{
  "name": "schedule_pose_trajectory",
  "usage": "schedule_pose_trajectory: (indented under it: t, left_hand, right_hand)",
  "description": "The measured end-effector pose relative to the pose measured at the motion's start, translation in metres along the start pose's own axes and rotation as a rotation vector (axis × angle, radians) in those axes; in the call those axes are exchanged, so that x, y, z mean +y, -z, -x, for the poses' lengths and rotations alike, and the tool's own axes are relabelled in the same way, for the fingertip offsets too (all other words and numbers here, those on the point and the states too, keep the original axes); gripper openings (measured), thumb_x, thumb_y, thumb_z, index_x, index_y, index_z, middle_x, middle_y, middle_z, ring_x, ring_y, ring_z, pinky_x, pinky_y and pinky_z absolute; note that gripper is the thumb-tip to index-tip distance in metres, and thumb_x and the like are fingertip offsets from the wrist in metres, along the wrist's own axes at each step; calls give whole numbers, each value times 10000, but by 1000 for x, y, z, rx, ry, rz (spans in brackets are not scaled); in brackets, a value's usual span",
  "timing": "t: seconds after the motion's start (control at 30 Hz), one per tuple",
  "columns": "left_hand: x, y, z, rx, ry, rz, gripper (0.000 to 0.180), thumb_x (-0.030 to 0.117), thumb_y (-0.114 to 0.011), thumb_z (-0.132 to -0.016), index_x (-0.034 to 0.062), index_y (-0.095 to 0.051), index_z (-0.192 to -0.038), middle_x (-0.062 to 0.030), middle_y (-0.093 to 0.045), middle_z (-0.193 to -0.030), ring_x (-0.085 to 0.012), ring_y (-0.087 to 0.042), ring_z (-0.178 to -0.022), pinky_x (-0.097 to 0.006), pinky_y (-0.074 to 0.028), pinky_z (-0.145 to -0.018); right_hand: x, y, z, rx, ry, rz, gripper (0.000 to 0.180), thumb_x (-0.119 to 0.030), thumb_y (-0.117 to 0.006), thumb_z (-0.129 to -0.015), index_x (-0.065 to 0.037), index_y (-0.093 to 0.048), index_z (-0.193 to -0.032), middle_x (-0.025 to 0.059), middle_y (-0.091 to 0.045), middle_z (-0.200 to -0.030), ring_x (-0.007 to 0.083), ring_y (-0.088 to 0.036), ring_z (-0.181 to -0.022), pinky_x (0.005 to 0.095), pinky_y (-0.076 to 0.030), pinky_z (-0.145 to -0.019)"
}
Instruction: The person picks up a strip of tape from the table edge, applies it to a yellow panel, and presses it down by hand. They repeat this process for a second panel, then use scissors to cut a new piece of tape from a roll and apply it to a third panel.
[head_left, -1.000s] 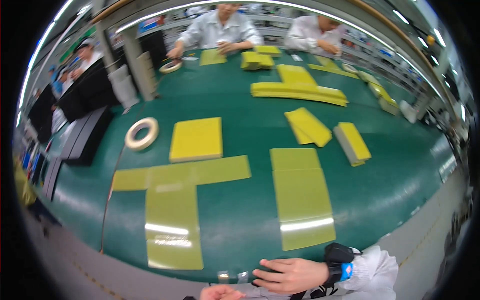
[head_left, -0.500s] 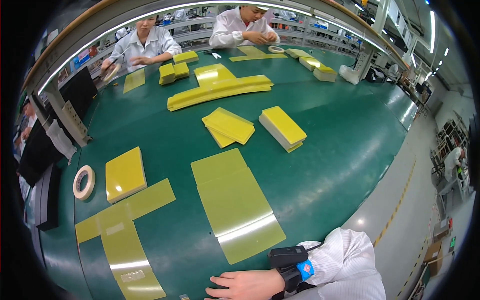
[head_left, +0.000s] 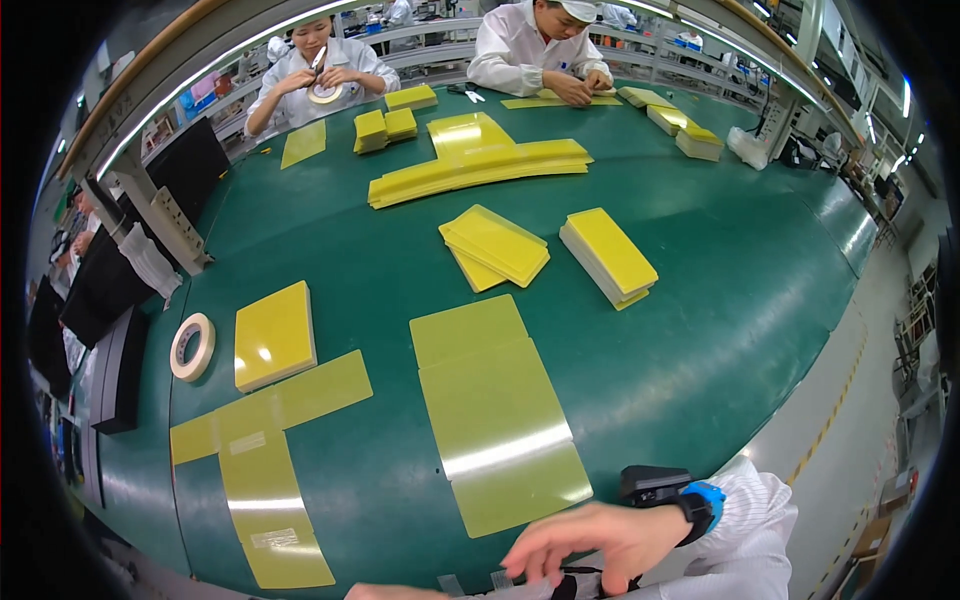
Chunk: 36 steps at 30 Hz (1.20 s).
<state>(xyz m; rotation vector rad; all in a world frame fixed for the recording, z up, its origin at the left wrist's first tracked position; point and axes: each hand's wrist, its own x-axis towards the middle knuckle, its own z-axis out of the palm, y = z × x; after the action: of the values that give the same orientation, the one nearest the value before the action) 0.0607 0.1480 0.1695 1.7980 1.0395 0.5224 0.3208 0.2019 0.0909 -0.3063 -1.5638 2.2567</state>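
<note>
My right hand (head_left: 600, 540) is above the near edge of the green table, fingers apart and loosely bent, with nothing visible in it. A black band with a box-shaped device and a blue part sit around its wrist. Just beside its fingertips, a short clear tape strip (head_left: 502, 580) and another tape strip (head_left: 449, 583) are at the table edge. Only a sliver of my left hand (head_left: 395, 593) shows at the bottom rim; its fingers are hidden. Beyond my right hand lie flat yellow sheets (head_left: 490, 400) set edge to edge. To the left, taped yellow sheets form a T shape (head_left: 262, 490).
A tape roll (head_left: 192, 347) lies beside a thick yellow sheet stack (head_left: 273, 335). Farther off are fanned sheets (head_left: 495, 245), another stack (head_left: 610, 255) and piled T-shaped sheets (head_left: 480, 170). Across the table (head_left: 700, 330), one person holds a tape roll (head_left: 324, 93); another handles sheets.
My right hand has lifted and turned, its fingers now pointing down at the near edge. A sliver of my left hand has appeared. The view has shifted; a person opposite has raised a tape roll.
</note>
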Motion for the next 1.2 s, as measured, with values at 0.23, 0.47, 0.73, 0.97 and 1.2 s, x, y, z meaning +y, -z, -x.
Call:
schedule_pose_trajectory:
  t: [0.23, 0.47, 0.73, 0.97, 1.2]
  left_hand:
    - [-18, -6, -50, 56, 90, 72, 149, 104, -626, -889, -10, -585, -801, -84, -494, -553, -114, -456, -455, -270, -352, -449]
    - [-42, -14, -80, 137, 314, 86, 172, 131, -691, -857, -28, -661, -798, -8, -528, -556, -52, -431, -507, -221, -326, -469]
    - [-74, -22, -99, 228, 400, 167, 213, 151, -740, -814, -32, -669, -730, 33, -507, -549, -30, -389, -530, -223, -287, -476]
    - [-78, -25, -98, 360, 23, -289, 211, 170, -758, -743, 25, -641, -644, -81, -535, -568, -201, -463, -554, -318, -346, -512]
    - [-88, -15, -96, 512, 49, -399, 237, 225, -732, -766, 13, -634, -724, -107, -591, -717, -274, -519, -712, -356, -409, -668]
  right_hand:
    - [-15, 36, 9, 347, -65, 156, 167, 21, -635, -878, 39, -628, -1044, 82, -632, -969, 120, -628, -788, 245, -522, -711]
    - [-16, 59, -3, 496, -27, 631, 87, -73, -605, -907, 13, -601, -923, 41, -606, -687, 88, -551, -596, 253, -417, -531]
    - [-2, 73, -10, 603, -35, 562, 95, -73, -599, -908, 21, -591, -922, 60, -603, -675, 118, -561, -594, 267, -433, -537]
    - [-7, 68, -8, 525, 87, 789, 72, -56, -596, -903, 10, -588, -931, 59, -598, -721, 117, -553, -591, 265, -425, -524]
    - [-1, 72, -4, 627, 68, 604, 86, -63, -605, -906, 6, -600, -956, 27, -579, -709, 60, -507, -592, 220, -393, -511]
